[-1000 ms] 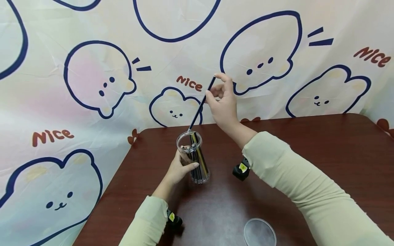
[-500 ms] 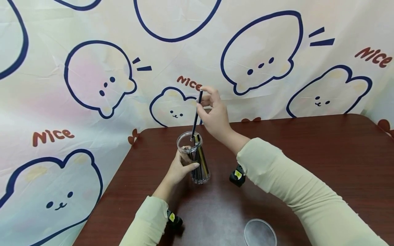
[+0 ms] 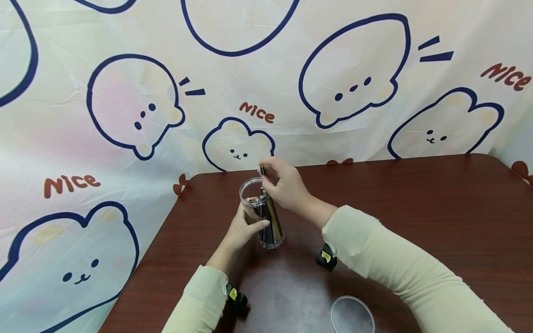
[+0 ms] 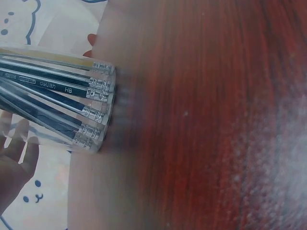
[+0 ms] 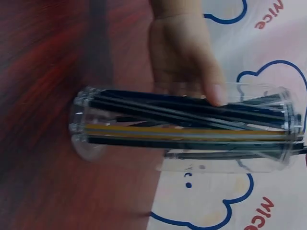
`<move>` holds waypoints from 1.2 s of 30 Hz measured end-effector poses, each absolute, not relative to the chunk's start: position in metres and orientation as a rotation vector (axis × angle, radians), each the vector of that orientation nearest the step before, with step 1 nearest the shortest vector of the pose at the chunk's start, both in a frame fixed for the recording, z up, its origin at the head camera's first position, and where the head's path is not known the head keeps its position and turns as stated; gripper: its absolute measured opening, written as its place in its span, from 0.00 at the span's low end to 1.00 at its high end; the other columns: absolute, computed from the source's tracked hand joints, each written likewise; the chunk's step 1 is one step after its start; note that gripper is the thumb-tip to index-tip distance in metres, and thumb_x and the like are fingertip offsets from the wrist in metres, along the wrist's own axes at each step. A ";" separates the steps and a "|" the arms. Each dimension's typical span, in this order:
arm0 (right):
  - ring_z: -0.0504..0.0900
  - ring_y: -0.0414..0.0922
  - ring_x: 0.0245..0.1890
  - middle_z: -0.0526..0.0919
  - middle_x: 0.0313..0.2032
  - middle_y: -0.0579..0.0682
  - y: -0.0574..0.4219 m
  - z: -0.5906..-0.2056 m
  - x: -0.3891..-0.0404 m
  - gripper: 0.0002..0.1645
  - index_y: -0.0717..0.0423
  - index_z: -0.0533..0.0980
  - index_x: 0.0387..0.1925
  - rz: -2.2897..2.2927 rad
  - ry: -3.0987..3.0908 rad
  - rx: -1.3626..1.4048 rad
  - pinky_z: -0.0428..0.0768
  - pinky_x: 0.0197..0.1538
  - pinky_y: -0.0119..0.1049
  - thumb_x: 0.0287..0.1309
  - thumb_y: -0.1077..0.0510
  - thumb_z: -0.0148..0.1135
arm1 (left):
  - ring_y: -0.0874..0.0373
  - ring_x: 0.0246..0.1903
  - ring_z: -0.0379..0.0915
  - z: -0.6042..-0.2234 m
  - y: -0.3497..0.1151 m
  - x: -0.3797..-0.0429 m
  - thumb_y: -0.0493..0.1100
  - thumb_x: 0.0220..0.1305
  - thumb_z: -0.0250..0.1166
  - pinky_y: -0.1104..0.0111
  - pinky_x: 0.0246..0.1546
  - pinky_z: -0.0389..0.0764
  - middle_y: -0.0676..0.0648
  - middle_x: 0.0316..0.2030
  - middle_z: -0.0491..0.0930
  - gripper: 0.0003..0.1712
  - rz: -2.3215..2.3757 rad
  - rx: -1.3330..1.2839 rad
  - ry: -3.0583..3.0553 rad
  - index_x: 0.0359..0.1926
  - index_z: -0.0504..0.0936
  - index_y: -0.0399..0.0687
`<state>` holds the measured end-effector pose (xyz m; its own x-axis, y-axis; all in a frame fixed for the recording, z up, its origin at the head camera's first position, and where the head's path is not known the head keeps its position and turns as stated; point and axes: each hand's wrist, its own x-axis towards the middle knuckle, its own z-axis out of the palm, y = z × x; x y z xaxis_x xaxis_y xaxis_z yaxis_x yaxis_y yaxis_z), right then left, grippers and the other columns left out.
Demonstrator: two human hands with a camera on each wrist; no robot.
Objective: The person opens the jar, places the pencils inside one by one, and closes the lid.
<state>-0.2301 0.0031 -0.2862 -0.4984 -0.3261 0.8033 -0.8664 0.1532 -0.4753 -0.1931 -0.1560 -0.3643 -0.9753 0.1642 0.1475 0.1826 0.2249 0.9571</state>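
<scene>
In the head view my left hand [image 3: 242, 226] grips a clear plastic jar [image 3: 241, 193] round its side, with the jar tilted above the table. Dark pencils and a yellow one [image 5: 192, 131] stand inside it, their metal-ringed ends at the bottom. Over the open mouth, my right hand [image 3: 285, 185] pinches the upper end of a dark pencil [image 3: 262, 170]. Most of that pencil's length is down inside the jar; in the right wrist view its lower end [image 5: 173, 155] lies partway along the wall. The left wrist view shows "HB" on one pencil [image 4: 53, 85].
A round clear lid [image 3: 352, 315] lies on the dark red-brown wooden table [image 3: 416, 208] near the front. Behind the table hangs a cloth backdrop [image 3: 354, 60] with cartoon drawings. Black wrist cameras [image 3: 326, 257] sit under both forearms.
My right hand has come down and left toward the jar, lowering the pencil from above the rim to mostly inside. My left hand and the jar have stayed put.
</scene>
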 end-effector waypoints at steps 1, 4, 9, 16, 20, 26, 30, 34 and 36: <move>0.75 0.42 0.31 0.76 0.33 0.56 0.004 -0.289 -0.229 0.14 0.64 0.69 0.40 1.318 -1.921 1.139 0.74 0.34 0.30 0.47 0.72 0.53 | 0.55 0.44 0.63 -0.367 -0.157 -0.195 0.32 0.50 0.61 0.65 0.44 0.65 0.42 0.50 0.64 0.34 -1.923 -0.346 -2.449 0.56 0.55 0.41; 0.76 0.43 0.33 0.76 0.35 0.55 0.006 -0.297 -0.229 0.14 0.64 0.70 0.40 1.257 -1.946 1.138 0.74 0.36 0.31 0.47 0.72 0.55 | 0.54 0.47 0.63 -0.375 -0.161 -0.200 0.33 0.50 0.62 0.63 0.46 0.65 0.43 0.52 0.64 0.35 -1.940 -0.337 -2.451 0.57 0.54 0.45; 0.75 0.43 0.35 0.77 0.35 0.53 0.010 -0.306 -0.228 0.12 0.64 0.73 0.37 1.183 -1.958 1.131 0.73 0.38 0.33 0.46 0.70 0.58 | 0.54 0.46 0.64 -0.384 -0.165 -0.205 0.37 0.50 0.63 0.62 0.45 0.65 0.43 0.51 0.65 0.36 -1.902 -0.329 -2.466 0.58 0.53 0.47; 0.73 0.43 0.37 0.76 0.35 0.51 0.023 -0.319 -0.227 0.12 0.62 0.74 0.36 1.089 -1.975 1.122 0.71 0.39 0.33 0.45 0.67 0.60 | 0.56 0.41 0.65 -0.384 -0.166 -0.204 0.36 0.49 0.63 0.65 0.40 0.67 0.43 0.46 0.67 0.37 -1.880 -0.298 -2.455 0.58 0.53 0.45; 0.74 0.42 0.35 0.76 0.33 0.50 0.032 -0.327 -0.226 0.11 0.62 0.74 0.34 1.117 -2.002 1.074 0.72 0.37 0.34 0.44 0.68 0.61 | 0.57 0.35 0.65 -0.385 -0.167 -0.205 0.35 0.48 0.63 0.66 0.34 0.67 0.45 0.35 0.67 0.32 -1.875 -0.257 -2.452 0.52 0.56 0.43; 0.75 0.41 0.35 0.77 0.32 0.49 0.029 -0.321 -0.226 0.11 0.61 0.74 0.36 1.241 -2.020 1.002 0.72 0.39 0.31 0.46 0.67 0.60 | 0.56 0.32 0.65 -0.388 -0.168 -0.205 0.40 0.47 0.65 0.66 0.32 0.68 0.46 0.31 0.67 0.28 -1.837 -0.279 -2.456 0.46 0.58 0.44; 0.75 0.41 0.36 0.78 0.33 0.50 0.018 -0.308 -0.226 0.11 0.61 0.75 0.37 1.285 -2.025 1.017 0.72 0.40 0.32 0.48 0.65 0.59 | 0.56 0.32 0.65 -0.391 -0.168 -0.204 0.48 0.47 0.65 0.66 0.30 0.68 0.45 0.32 0.67 0.31 -1.779 -0.373 -2.439 0.47 0.58 0.46; 0.75 0.40 0.34 0.79 0.33 0.49 0.010 -0.300 -0.224 0.08 0.61 0.77 0.34 1.301 -2.062 1.023 0.72 0.38 0.32 0.49 0.64 0.59 | 0.55 0.34 0.66 -0.390 -0.166 -0.204 0.48 0.48 0.65 0.65 0.32 0.68 0.45 0.34 0.67 0.34 -1.811 -0.410 -2.423 0.52 0.57 0.48; 0.74 0.42 0.32 0.79 0.31 0.48 0.008 -0.298 -0.224 0.06 0.60 0.78 0.32 1.300 -2.083 1.031 0.72 0.36 0.34 0.48 0.64 0.59 | 0.56 0.33 0.66 -0.387 -0.164 -0.204 0.44 0.48 0.65 0.66 0.32 0.68 0.45 0.34 0.67 0.33 -1.831 -0.376 -2.439 0.52 0.56 0.47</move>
<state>-0.2236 0.0079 -0.2980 -0.6048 -0.3470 0.7168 -0.7964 0.2673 -0.5425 -0.2042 -0.1641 -0.3873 -0.9677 0.1531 0.2002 0.2350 0.2607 0.9364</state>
